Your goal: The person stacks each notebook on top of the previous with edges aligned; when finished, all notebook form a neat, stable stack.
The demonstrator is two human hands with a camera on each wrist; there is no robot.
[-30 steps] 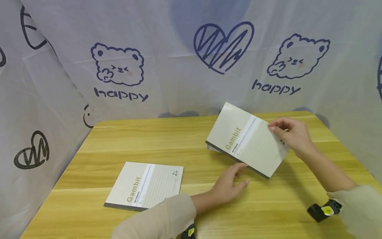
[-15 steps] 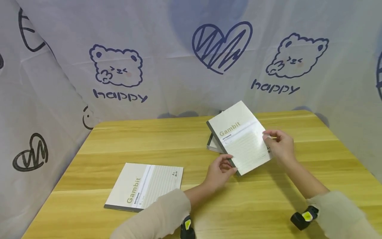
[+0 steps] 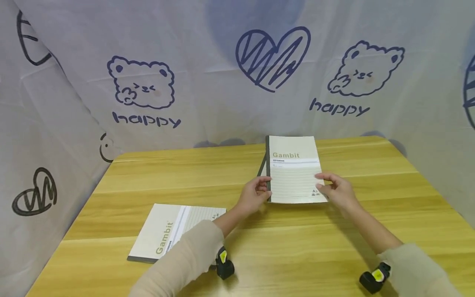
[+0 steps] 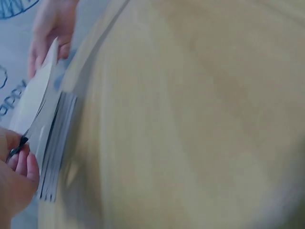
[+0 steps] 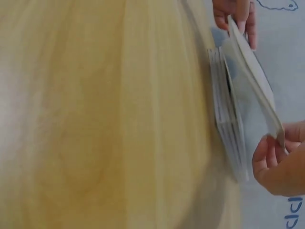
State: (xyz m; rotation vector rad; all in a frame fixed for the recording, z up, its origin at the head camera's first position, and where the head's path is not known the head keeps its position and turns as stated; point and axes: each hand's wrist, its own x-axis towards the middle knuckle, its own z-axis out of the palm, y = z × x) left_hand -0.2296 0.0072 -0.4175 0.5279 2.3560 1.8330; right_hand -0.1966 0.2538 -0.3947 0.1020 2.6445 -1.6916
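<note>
Both hands hold one cream "Gambit" notebook [image 3: 295, 169] upright to the reader, its dark spine on the left. My left hand [image 3: 254, 194] pinches the spine edge near the lower corner. On the opposite edge, my right hand [image 3: 337, 190] pinches the lower right side between thumb and fingers. Beneath the held notebook lies a stack of several notebooks [image 5: 225, 95], mostly hidden by it in the head view. Both wrist views show a gap between the held notebook and this stack.
Another Gambit notebook [image 3: 148, 235] lies at the left of the wooden table [image 3: 304, 255], partly covered by the left sleeve [image 3: 182, 255]. A white cloth [image 3: 208, 82] with bear and heart drawings hangs behind the table. Each wrist wears a small black camera [image 3: 224, 264].
The held notebook has turned from slanted to straight and come down over the stack. My left hand, first only at its edge, now grips the spine side; my right hand has shifted left and lower.
</note>
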